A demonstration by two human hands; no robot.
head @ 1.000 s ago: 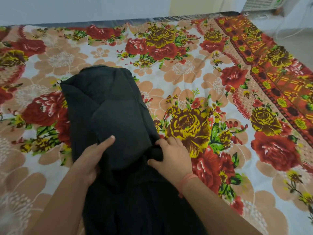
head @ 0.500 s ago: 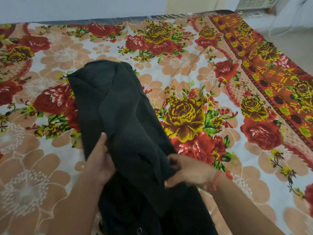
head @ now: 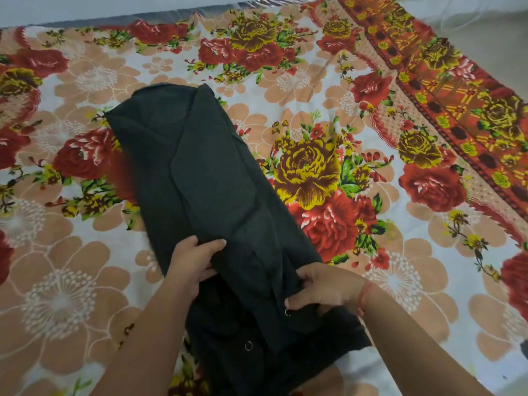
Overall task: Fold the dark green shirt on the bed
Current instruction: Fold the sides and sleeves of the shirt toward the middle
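Note:
The dark green shirt (head: 200,178) lies on the bed (head: 328,90) as a long narrow strip, running from the upper left toward me, with its sides folded inward. Two round snap buttons show near its close end. My left hand (head: 191,264) grips the strip's left edge, thumb on top and fingers tucked under the cloth. My right hand (head: 323,287) pinches a fold of the shirt on the right side, close to one snap. The shirt's nearest end spreads wider below both hands.
A floral bedsheet with red and yellow roses covers the bed; a red patterned border (head: 457,90) runs along its right side. Bare floor (head: 491,44) lies beyond the right edge. A pale wall (head: 85,7) runs behind the far edge.
The head view has moved closer. My left hand shifted onto the strip's left edge and gripped it; my right hand slid nearer along the right side and pinched a fold. The shirt lies flatter.

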